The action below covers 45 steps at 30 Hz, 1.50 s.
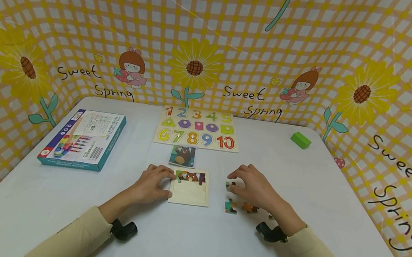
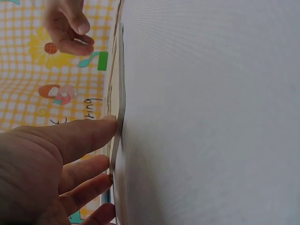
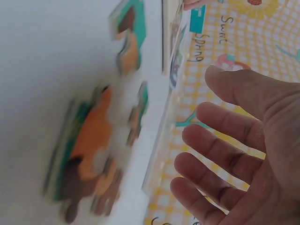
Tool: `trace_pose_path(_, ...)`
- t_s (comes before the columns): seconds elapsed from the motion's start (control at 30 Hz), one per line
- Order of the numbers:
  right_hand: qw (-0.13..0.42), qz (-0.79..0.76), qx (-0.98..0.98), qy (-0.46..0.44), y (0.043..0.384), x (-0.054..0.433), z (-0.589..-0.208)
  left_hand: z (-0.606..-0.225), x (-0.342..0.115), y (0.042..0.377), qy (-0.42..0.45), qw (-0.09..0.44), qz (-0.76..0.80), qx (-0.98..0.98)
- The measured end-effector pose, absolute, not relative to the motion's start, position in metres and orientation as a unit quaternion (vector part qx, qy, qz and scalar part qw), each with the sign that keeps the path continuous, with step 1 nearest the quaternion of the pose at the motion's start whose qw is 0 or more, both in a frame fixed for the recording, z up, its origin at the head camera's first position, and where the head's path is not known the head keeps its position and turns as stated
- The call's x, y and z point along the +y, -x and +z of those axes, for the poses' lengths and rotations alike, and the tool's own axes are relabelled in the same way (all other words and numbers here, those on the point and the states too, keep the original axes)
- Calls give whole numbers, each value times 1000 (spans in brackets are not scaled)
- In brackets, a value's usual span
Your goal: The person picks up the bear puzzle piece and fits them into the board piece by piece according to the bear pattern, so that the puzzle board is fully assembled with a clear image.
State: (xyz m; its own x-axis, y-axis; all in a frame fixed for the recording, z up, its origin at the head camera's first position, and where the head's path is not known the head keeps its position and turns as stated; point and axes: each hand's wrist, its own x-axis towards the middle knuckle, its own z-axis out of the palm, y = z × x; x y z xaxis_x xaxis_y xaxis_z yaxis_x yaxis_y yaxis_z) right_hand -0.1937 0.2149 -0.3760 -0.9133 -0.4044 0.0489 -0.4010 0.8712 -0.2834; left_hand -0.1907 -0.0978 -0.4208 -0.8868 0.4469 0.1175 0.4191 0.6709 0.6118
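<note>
A square wooden puzzle tray lies flat on the white table, with joined bear puzzle pieces along its top. My left hand rests at the tray's left side; in the left wrist view the thumb and fingertips touch its edge. Over on the right, my right hand hovers above loose pieces with its fingers spread and nothing in them. Among these are a teal piece, an orange-brown piece and a smaller-looking one partly under the fingers. The right wrist view shows an orange piece, blurred.
Behind the tray lies a bear picture card, then a number-and-shape board. A flat toy box sits at the left. At the back right stands a green block. Checked cloth walls the table's back and sides.
</note>
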Motion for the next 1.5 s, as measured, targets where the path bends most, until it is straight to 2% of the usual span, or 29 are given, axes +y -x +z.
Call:
trace_pose_path(0.3, 15, -146, 969, 200, 198, 232, -388, -421, -96, 191, -222, 38, 333, 916)
trace_pose_path(0.5, 27, -143, 968, 207, 204, 236, -395, -418, -96, 188, -234, 18, 332, 914)
trace_pose_path(0.73, 4, -136, 963, 234, 208, 241, -400, -421, -95, 192, -213, 43, 325, 921)
trace_pose_path(1.5, -13, -137, 961, 240, 211, 244, -407, -422, -94, 193, -206, 50, 317, 925)
